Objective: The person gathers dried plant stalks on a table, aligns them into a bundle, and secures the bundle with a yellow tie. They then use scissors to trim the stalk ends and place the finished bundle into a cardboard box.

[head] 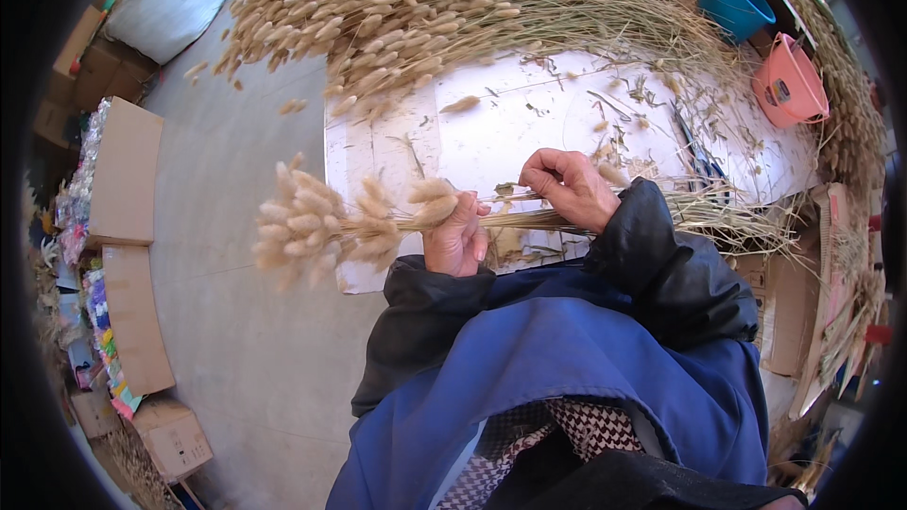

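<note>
My left hand [455,239] is closed around a bundle of dried bunny-tail grass [301,216]. Its fluffy tan heads stick out to the left, over the floor. Two heads [432,202] lie closer in, by the thumb. To the right, the bundle's stems [524,219] pass below my right hand [574,188] and fan out in loose ends [737,223] beyond the dark sleeve. My right hand's thumb and fingers are pinched on thin stems just above the bundle; the exact grip is partly hidden by the fingers.
A large heap of bunny-tail grass [397,14] covers the far side of the white worktop [496,113]. Blue-handled scissors [700,156] lie to the right among leaf scraps. Pink [786,85] and blue [737,3] buckets stand at far right. Cardboard boxes [127,170] line the left.
</note>
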`<state>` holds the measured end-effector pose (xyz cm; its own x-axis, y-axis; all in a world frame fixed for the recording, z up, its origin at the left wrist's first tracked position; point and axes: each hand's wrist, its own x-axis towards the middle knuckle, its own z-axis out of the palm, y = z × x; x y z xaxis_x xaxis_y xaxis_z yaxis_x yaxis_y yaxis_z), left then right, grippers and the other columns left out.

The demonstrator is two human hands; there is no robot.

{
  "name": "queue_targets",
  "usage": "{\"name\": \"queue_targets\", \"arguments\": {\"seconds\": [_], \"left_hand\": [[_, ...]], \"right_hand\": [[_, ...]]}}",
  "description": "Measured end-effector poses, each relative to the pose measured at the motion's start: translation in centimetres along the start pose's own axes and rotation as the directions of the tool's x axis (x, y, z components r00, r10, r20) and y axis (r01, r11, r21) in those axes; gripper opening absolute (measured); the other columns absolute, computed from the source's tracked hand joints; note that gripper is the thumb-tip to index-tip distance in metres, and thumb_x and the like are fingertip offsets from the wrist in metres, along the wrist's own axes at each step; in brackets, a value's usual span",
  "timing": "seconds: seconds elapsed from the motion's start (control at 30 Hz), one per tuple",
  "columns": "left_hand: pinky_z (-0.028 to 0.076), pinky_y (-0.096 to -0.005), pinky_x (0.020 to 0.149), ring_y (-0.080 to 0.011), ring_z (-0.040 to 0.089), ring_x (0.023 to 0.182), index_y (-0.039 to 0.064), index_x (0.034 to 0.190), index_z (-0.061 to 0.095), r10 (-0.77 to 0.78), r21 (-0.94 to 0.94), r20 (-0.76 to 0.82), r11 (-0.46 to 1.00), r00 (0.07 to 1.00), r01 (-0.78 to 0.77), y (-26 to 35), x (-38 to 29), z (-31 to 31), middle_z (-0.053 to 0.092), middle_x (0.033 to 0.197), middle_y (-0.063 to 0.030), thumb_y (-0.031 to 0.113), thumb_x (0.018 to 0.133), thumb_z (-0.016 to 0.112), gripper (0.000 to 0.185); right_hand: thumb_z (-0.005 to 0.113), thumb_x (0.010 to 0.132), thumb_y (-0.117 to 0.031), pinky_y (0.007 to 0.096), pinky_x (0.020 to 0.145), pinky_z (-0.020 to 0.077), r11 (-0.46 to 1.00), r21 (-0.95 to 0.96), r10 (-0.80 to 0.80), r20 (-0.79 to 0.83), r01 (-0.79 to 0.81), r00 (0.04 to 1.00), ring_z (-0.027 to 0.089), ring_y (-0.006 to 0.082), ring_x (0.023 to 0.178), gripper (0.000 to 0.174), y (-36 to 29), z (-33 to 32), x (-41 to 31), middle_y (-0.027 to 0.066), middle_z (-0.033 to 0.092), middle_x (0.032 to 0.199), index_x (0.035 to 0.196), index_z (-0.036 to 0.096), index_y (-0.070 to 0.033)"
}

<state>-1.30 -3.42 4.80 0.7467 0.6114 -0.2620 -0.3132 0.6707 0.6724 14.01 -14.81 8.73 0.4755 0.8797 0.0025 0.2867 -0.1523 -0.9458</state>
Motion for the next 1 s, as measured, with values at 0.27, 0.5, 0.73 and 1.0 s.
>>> {"name": "queue_targets", "arguments": {"seconds": [0.27, 0.5, 0.73, 1.0], "left_hand": [[0.033, -0.0192, 0.03, -0.005, 0.033, 0.043, 0.004, 0.092, 0.057, -0.01, 0.011, 0.037, 1.0, 0.999, 0.01, -0.2, 0.7, -0.1, 0.059, 0.076, -0.0091, 0.013, 0.088, 0.06, 0.011], [0.033, -0.0194, 0.03, -0.0053, 0.033, 0.043, 0.002, 0.094, 0.056, -0.03, -0.006, 0.105, 1.0, 0.994, 0.031, 0.0, 0.6, -0.1, 0.058, 0.076, -0.0092, 0.015, 0.088, 0.06, 0.014], [0.033, -0.0195, 0.029, -0.0055, 0.032, 0.042, 0.002, 0.093, 0.056, -0.038, -0.016, 0.055, 0.999, 0.998, 0.039, -0.3, 0.8, 0.2, 0.059, 0.076, -0.0098, 0.013, 0.088, 0.06, 0.013], [0.032, -0.0189, 0.029, -0.005, 0.032, 0.042, 0.003, 0.091, 0.057, 0.003, -0.033, 0.085, 0.999, 0.996, 0.0, -0.9, 1.2, -0.3, 0.059, 0.076, -0.0089, 0.014, 0.089, 0.059, 0.011]], "right_hand": [[0.058, 0.085, -0.011, 0.029, 0.061, 0.0454, 0.995, -0.08, 0.074, 0.13, -0.064, 0.989, 0.056, 0.0149, 0.065, 0.016, -0.5, -2.1, -0.9, 0.0098, 0.061, 0.071, 0.093, 0.063, 0.002], [0.057, 0.084, -0.01, 0.0238, 0.058, 0.0414, 0.991, 0.088, 0.097, 0.046, -0.1, 0.994, 0.048, 0.0065, 0.064, 0.014, -0.3, -1.0, -0.3, 0.0019, 0.058, 0.069, 0.09, 0.063, 0.002], [0.059, 0.084, -0.008, 0.0252, 0.055, 0.0411, 0.994, 0.063, 0.091, -0.047, -0.088, 0.995, 0.047, 0.0076, 0.06, 0.01, 0.7, -0.2, -0.5, 0.0014, 0.056, 0.064, 0.086, 0.061, 0.001], [0.055, 0.081, 0.0, 0.037, 0.066, 0.0463, 0.886, -0.385, -0.249, 0.074, 0.258, 0.966, 0.058, 0.0327, 0.075, 0.007, 1.2, -2.5, -1.2, 0.0152, 0.059, 0.079, 0.088, 0.057, 0.0]]}}
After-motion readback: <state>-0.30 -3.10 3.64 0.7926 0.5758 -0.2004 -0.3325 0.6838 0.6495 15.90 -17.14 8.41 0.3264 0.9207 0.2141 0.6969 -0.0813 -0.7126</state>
